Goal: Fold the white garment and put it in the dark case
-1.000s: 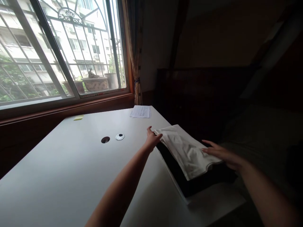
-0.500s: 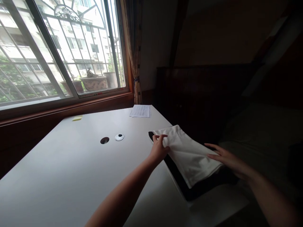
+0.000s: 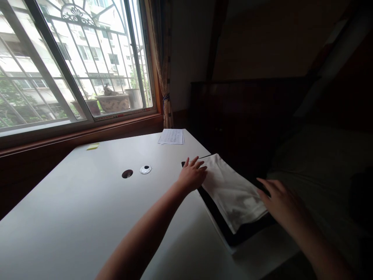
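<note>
A folded white cloth lies on top of a folded black cloth at the right side of the white table. My left hand rests on the far left corner of the white cloth, palm down, its fingers spread. At the cloth's right edge is my right hand, fingers stretched out and apart; whether it touches the fabric I cannot tell. Light wrinkles run across the white cloth. Black fabric shows along its left and near edges.
The white table has a round hole with a round cover beside it. Papers lie at the far corner, a yellow note at the far left. Beyond stand a barred window and a tied curtain.
My left hand has flattened, its fingers spreading over the cloth's corner. My right hand has lifted and turned at the right edge. The view has shifted slightly.
</note>
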`<state>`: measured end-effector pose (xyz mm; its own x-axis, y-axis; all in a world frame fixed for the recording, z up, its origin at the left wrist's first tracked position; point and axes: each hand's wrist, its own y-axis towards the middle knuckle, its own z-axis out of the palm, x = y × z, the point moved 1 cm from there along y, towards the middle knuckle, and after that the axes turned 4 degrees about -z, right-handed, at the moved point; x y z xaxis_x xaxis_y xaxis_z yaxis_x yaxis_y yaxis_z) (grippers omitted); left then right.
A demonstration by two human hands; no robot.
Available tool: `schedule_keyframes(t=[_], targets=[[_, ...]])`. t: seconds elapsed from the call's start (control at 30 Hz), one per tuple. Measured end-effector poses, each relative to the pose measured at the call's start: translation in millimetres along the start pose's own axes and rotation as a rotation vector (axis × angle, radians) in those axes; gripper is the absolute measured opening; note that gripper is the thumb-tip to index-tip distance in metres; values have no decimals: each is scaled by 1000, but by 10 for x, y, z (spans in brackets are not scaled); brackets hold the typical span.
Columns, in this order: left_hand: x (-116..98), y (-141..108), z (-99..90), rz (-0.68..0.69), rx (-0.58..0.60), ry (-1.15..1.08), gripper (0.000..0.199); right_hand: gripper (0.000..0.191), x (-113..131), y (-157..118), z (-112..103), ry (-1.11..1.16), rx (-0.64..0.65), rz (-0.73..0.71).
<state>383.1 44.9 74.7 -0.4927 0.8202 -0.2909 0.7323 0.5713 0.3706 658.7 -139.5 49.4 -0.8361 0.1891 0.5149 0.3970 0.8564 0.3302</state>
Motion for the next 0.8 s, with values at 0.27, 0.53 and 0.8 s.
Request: schedule_keyframes(t=[0.27,0.53,0.8], targets=[[246,75,362,-60,143,-42,47,65,1024,-592,513,-116,375,-585],[344,36,379,-114,74,-28,46,68,837,-990,437,-140,333,-629],[137,-105,328,-29,-41,13,39,44,755,-990,224,-99,63,-649]])
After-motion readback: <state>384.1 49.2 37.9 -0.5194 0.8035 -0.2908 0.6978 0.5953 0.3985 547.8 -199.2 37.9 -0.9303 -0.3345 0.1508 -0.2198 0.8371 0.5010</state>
